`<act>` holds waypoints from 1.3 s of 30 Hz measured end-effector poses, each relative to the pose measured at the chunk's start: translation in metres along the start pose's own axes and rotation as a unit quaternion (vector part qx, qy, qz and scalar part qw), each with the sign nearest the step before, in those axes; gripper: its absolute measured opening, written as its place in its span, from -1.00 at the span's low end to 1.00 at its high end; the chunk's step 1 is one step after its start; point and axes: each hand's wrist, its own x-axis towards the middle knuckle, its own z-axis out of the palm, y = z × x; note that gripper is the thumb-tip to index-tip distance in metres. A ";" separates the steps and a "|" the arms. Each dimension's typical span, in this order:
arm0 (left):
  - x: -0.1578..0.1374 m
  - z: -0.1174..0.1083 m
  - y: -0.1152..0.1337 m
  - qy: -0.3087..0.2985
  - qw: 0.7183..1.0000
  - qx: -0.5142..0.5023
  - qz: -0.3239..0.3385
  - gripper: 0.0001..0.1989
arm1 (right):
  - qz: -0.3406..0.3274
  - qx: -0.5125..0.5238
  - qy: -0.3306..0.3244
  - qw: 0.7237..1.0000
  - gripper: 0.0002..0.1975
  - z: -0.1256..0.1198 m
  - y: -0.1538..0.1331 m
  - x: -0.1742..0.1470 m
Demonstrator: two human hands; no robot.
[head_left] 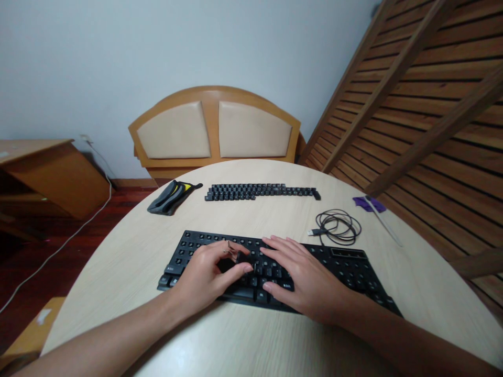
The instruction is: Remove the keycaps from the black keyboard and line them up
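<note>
A black computer keyboard (346,275) lies in front of me, with many of its keycaps off and the sockets bare. Low rows near my hands still carry caps. Between the thumb and forefinger of my left hand (204,269) is a keycap puller (231,251), its thin metal wires pointing up beside a dark part; the fingers partly cover it. My right hand (302,275) rests palm down on the keyboard's middle right, fingers stretched out, holding nothing. Behind the keyboard, removed keycaps (247,191) stand in neat rows on the round table (176,335).
A coiled black USB cable (338,228) lies behind the keyboard's right half. Farther right, a thin rod (385,222) rests partly on a purple cloth (363,203). At the back left sits a dark grey and yellow pouch (168,200). A wooden headboard (214,125) stands beyond the table.
</note>
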 end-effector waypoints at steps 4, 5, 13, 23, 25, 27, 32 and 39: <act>-0.001 0.000 0.002 -0.012 0.999 -0.024 -0.018 -0.83 | -0.003 0.001 0.004 1.000 -0.41 0.000 -0.001 0.001; -0.001 0.000 0.002 -0.013 0.999 -0.029 -0.025 -0.83 | -0.003 0.001 0.004 1.000 -0.42 0.000 -0.001 0.001; 0.000 0.003 -0.004 -0.025 0.998 -0.036 -0.043 -0.79 | -0.003 -0.007 0.002 1.000 -0.41 0.001 -0.001 0.000; 0.003 0.005 -0.007 -0.042 0.998 -0.009 -0.047 -0.80 | -0.033 -0.016 0.012 0.999 -0.51 -0.001 -0.002 0.001; 0.004 0.005 -0.007 -0.052 0.997 -0.006 -0.051 -0.79 | -0.045 -0.014 0.020 0.999 -0.56 -0.001 -0.003 0.001; 0.005 0.005 -0.006 -0.047 0.997 0.018 -0.052 -0.78 | -0.058 -0.010 0.030 0.998 -0.60 -0.002 -0.004 0.001; 0.006 0.007 -0.005 -0.029 0.989 0.137 -0.056 -0.66 | -0.069 0.002 0.048 0.996 -0.69 -0.002 -0.008 0.001; 0.003 0.010 -0.004 -0.028 0.979 0.200 -0.004 -0.63 | -0.040 0.017 0.065 0.997 -0.69 0.000 -0.016 0.001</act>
